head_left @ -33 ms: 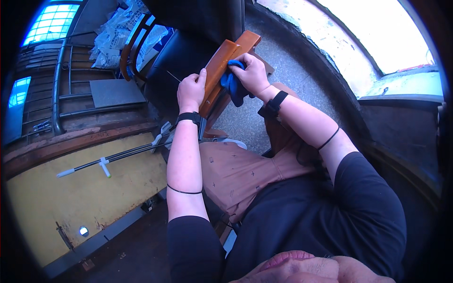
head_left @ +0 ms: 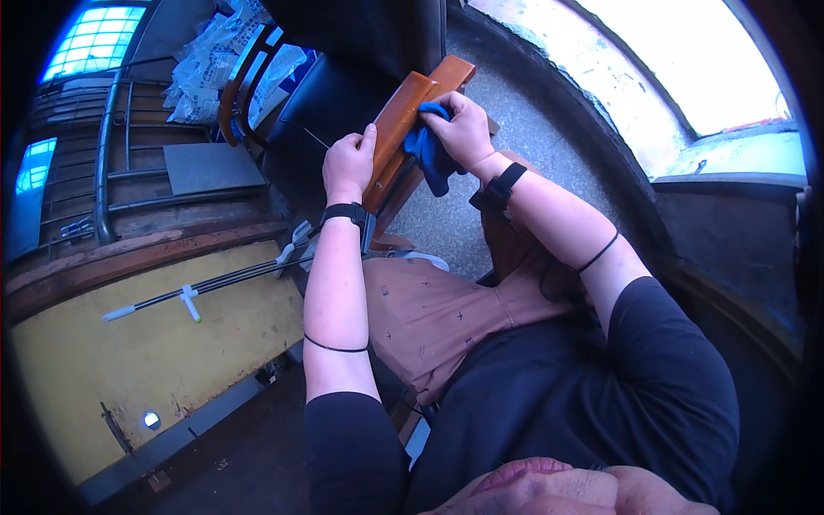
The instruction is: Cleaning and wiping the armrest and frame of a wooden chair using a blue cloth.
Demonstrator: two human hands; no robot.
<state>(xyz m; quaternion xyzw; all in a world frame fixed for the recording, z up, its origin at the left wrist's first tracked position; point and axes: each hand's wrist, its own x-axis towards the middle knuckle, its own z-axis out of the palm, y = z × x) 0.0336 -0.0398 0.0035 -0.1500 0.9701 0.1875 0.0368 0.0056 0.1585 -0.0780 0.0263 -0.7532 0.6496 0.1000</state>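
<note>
Left hand (head_left: pixel 347 169), fingers curled, grips a glossy wooden bar (head_left: pixel 400 106), probably stiff and best held by its edges; right hand (head_left: pixel 465 133) pinches soft-looking blue cloth (head_left: pixel 435 167).

Plenty tucked out of sight from here.
Most fingers of the left hand (head_left: pixel 347 167) are hidden at the brown wooden piece (head_left: pixel 400 113); the right hand (head_left: pixel 464 136) covers the pinched part of the blue cloth (head_left: pixel 436 166). Plastic bags (head_left: pixel 197 79) run past the top edge, and a bright spot (head_left: pixel 152 420) on the yellow table (head_left: pixel 94 373) is too small for me to identify.
</note>
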